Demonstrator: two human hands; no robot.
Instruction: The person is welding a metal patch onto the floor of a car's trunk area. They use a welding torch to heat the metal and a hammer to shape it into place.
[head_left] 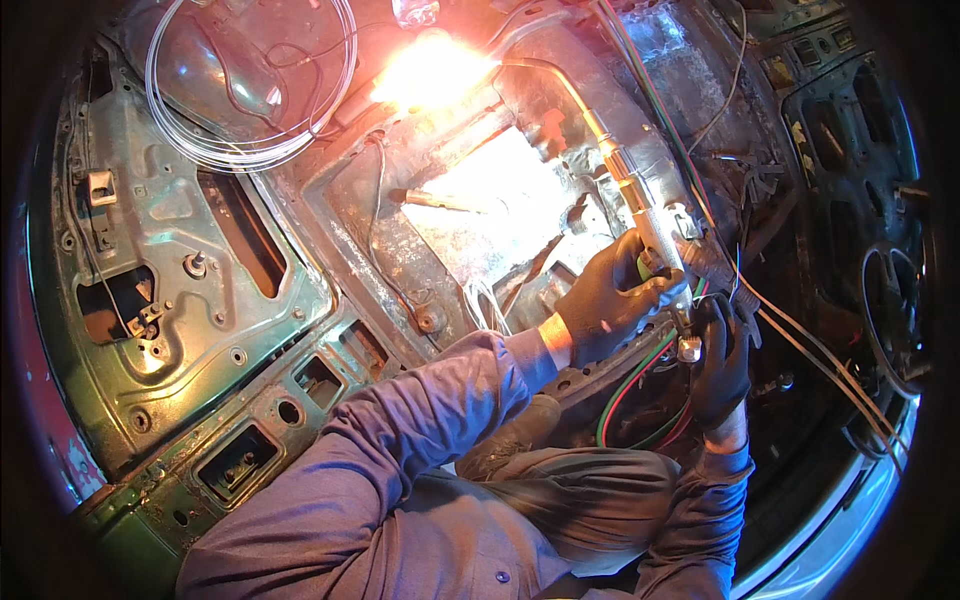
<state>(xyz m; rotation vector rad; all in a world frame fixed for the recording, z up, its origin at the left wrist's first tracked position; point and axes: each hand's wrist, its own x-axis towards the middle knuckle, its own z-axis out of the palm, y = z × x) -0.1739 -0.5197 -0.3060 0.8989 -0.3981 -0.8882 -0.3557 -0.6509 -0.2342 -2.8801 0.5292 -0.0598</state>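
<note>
Gripping the gas torch (652, 230) in the left hand (612, 300) inside the stripped vehicle body (345, 230), curling the right hand (720, 365) beside its rear end (689, 348) without showing any clear hold, and ideally keeping the brass neck (570, 85) steady, pointing clear of the hoses (622, 392).

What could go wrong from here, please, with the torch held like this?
The long silver-handled torch with a curved brass-coloured neck points toward a bright orange-white glare; if that is flame, the coiled silvery wire nearby might heat up. The thin red and green hoses curve beside the black-gloved right hand and could perhaps snag.
</note>
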